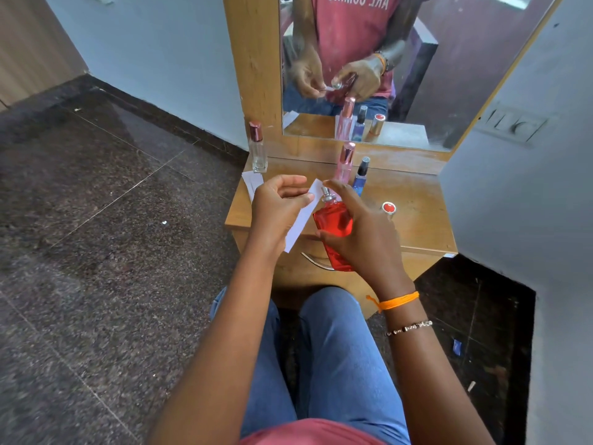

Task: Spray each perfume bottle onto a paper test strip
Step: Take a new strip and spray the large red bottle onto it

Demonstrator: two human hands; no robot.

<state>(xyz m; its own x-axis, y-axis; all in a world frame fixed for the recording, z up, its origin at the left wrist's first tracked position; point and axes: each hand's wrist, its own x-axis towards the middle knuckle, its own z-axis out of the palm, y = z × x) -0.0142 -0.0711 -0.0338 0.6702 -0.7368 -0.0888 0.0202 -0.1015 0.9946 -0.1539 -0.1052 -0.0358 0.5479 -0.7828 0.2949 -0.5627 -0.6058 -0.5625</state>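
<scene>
My right hand [365, 239] grips a red perfume bottle [335, 224] upright above the front edge of the wooden dressing table [417, 220], with the forefinger resting on its silver nozzle. My left hand [276, 207] pinches a white paper test strip [301, 220] right beside the nozzle, on its left. A clear bottle with a rose cap [257, 147] stands at the table's back left. A pink bottle [344, 162] and a small blue spray bottle [361, 176] stand behind my hands.
A red-topped cap [388, 208] lies on the table to the right of my hands. More white paper [252, 184] lies at the table's left edge. A mirror [401, 59] rises behind the table. A drawer handle [316, 260] shows below the bottle. My knees sit under the table.
</scene>
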